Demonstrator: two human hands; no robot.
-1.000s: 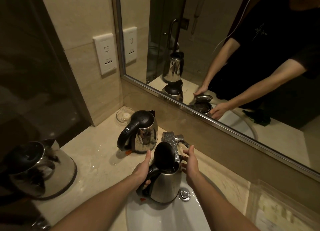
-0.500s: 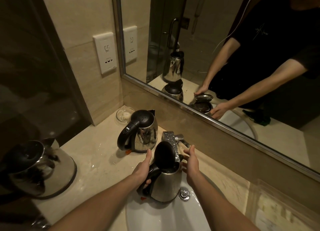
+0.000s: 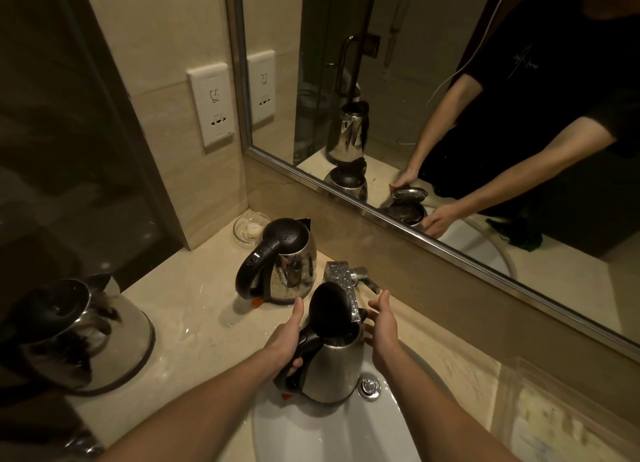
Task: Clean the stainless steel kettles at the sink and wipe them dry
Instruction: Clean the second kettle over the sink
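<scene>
A stainless steel kettle with its black lid raised sits in the white sink, under the chrome tap. My left hand grips its black handle, thumb up beside the lid. My right hand is at the kettle's far side with fingers spread and straight, near the rim. A second steel kettle with a closed black lid stands on the counter behind. A third kettle is at the near left counter edge.
A small glass dish sits in the counter corner. The wet marble counter runs left of the sink. A large mirror rises behind the tap, and a wall socket sits left of it. The drain knob is beside the kettle.
Almost nothing moved; the kettle stays in the sink with both hands at it, the right hand shifted very slightly.
</scene>
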